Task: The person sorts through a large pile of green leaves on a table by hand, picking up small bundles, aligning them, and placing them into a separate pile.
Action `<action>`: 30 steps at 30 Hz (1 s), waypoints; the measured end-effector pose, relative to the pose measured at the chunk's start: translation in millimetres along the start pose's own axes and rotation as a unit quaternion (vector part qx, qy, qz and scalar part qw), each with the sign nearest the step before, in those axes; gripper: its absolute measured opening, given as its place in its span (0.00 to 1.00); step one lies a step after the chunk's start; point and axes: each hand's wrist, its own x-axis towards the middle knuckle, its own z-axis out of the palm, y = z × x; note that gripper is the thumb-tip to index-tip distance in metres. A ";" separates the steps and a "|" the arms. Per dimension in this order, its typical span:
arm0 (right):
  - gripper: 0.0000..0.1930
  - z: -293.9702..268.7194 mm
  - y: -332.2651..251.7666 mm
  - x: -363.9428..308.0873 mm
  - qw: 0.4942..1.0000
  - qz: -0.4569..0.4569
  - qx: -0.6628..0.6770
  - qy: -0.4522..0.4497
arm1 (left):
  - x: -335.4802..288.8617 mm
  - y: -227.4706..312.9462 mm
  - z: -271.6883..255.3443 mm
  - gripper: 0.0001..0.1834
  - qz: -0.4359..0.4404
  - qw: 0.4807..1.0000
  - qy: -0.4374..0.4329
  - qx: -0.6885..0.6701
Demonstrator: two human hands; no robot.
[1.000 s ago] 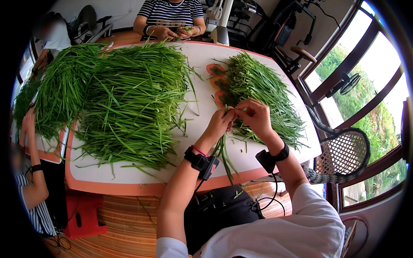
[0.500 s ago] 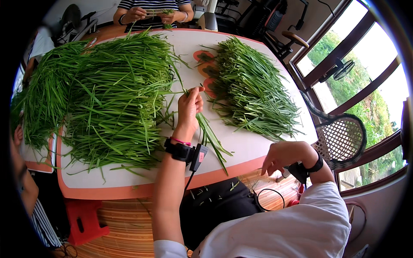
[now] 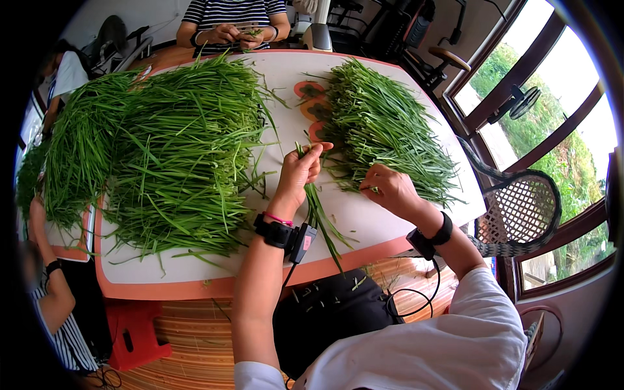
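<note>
My left hand [image 3: 299,170] is closed around a few garlic chives [image 3: 321,224], long flat green blades that hang toward the table's near edge. Their upper ends poke out above the fist. My right hand [image 3: 394,190] is raised beside the near edge of the right-hand pile of chives [image 3: 390,130], thumb and fingers pinched together. Whatever lies in that pinch is too small to make out. A much larger heap of chives [image 3: 182,149] covers the left side of the table, to the left of my left hand.
The white table [image 3: 156,270] has an orange border. Across it, a person in a striped top [image 3: 235,29] handles some greens; other people are at the left edge. A woven chair [image 3: 520,208] stands at the right by the windows. A red stool [image 3: 133,335] is below the table.
My right hand has risen from beside the table's near edge to the right-hand pile, its fingers now pinched. My left hand, still gripping the chives, has shifted slightly right and down.
</note>
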 end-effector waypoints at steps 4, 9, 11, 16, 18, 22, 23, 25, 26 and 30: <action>0.05 -18.4 -25.0 18.5 0.925 0.162 0.343 0.012 | -6.4 4.8 8.8 0.14 -0.013 0.998 -0.022 0.051; 0.13 -5.6 -33.9 41.2 0.860 0.159 0.477 0.085 | -7.3 5.2 14.9 0.16 0.004 0.997 -0.067 0.044; 0.13 1.4 -31.7 42.7 0.872 0.162 0.453 0.094 | -6.4 2.0 15.7 0.12 0.016 0.995 -0.062 0.074; 0.11 7.7 -27.8 47.4 0.859 0.197 0.453 0.134 | -4.2 1.8 13.9 0.10 -0.001 0.995 -0.062 0.079; 0.08 8.9 -22.2 49.1 0.850 0.197 0.461 0.163 | -5.9 6.0 15.9 0.10 -0.008 0.990 -0.073 0.120; 0.07 4.2 -11.8 48.1 0.831 0.191 0.519 0.057 | -5.6 5.7 11.7 0.10 -0.007 0.982 -0.086 0.167; 0.07 4.0 -10.4 46.9 0.830 0.190 0.523 0.044 | -6.3 5.3 11.7 0.10 -0.005 0.979 -0.103 0.178; 0.05 2.8 -7.4 43.5 0.831 0.190 0.522 0.030 | -5.2 1.1 11.5 0.10 -0.009 0.973 -0.130 0.190; 0.05 3.3 -8.3 42.3 0.830 0.187 0.525 0.027 | -4.8 0.4 13.2 0.10 -0.003 0.970 -0.141 0.199; 0.05 11.9 -11.2 36.8 0.835 0.195 0.514 0.033 | -6.3 0.8 14.1 0.11 -0.009 0.967 -0.145 0.207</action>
